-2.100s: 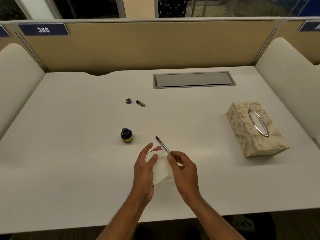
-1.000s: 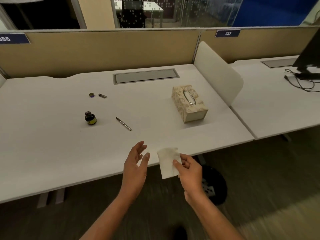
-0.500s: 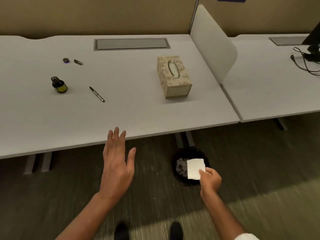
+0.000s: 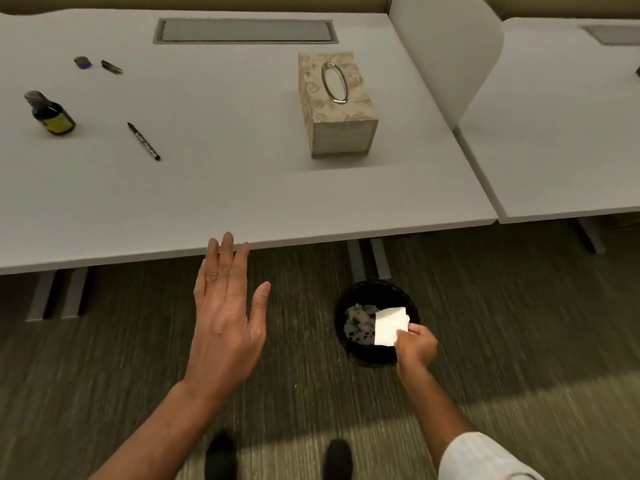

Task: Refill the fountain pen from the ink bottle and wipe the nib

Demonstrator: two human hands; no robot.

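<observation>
Tissue [image 4: 389, 325] pinched in right hand [image 4: 415, 344], seemingly above bin [image 4: 375, 355]; left hand [image 4: 225, 317] spread, empty.

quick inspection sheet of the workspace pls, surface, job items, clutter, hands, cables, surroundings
surface: white desk, mostly bare, grey cable hatch at the back.
job's things: fountain pen lying uncapped on the desk; ink bottle upright, open, left of the pen; bottle cap and pen cap behind it; tissue held over the bin.
clutter: patterned tissue box on the desk.
grippers: left hand open and empty, fingertips near the desk edge; right hand pinching the tissue.
cables: nothing seen.
surroundings: black waste bin on the carpet with crumpled paper inside; white divider panel; a second desk on the right.
</observation>
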